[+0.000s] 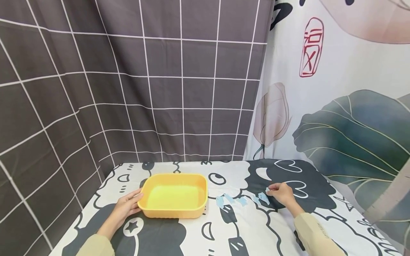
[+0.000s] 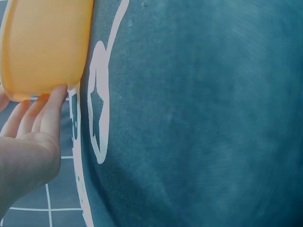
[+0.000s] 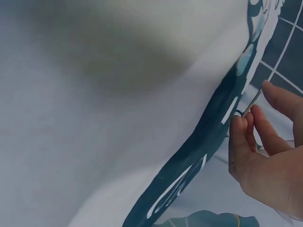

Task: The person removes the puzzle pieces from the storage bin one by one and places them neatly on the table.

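Note:
A yellow rectangular plastic tub [image 1: 173, 213] stands on the patterned cloth, its inside bare. My left hand [image 1: 125, 205] rests against the tub's left end, fingers mostly straight along the wall. In the left wrist view, the fingers [image 2: 53, 111] touch the tub's outer end. My right hand [image 1: 283, 194] pinches a small light blue scrap [image 1: 267, 190] between thumb and fingertips. Edge-on in the right wrist view, the scrap [image 3: 252, 103] looks thin and flat. To the left of that hand, several ragged light blue scraps [image 1: 242, 201] lie in a loose row.
A black and white cartoon-print cloth [image 1: 256, 231] covers the tabletop. Behind it hangs a dark curtain [image 1: 163, 92] with white grid lines. A pale curtain [image 1: 282, 149] with leaf and flower prints hangs at the right. A small dark object [image 1: 299, 240] shows beside the right sleeve.

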`<state>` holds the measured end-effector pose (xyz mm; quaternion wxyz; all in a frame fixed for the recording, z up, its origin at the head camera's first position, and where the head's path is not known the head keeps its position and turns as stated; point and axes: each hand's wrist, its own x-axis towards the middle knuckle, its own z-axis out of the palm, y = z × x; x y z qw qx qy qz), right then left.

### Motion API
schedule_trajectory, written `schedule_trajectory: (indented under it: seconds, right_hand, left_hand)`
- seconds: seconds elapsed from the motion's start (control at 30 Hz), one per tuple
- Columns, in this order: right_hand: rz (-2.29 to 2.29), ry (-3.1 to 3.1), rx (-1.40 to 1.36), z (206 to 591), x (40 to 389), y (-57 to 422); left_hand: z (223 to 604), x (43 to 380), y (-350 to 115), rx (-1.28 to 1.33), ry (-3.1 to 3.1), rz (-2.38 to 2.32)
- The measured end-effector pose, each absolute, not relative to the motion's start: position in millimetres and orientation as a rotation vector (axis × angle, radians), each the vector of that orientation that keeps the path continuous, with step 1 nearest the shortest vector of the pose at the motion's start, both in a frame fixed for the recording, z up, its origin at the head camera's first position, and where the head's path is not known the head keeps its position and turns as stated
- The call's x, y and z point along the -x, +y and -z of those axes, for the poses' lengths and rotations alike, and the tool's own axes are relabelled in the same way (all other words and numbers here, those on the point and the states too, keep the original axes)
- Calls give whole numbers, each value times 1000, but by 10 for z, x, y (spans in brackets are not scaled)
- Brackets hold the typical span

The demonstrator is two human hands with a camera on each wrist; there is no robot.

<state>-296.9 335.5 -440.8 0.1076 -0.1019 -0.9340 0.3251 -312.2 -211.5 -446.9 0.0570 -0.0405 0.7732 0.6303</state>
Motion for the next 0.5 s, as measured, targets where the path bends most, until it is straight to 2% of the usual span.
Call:
schedule_trajectory:
  seconds: [0.5]
  right_hand:
    - [-823,-2854,267,4517,2874,3467]
  left_hand:
    - [4466,3128,-2122,102,2333,-1913]
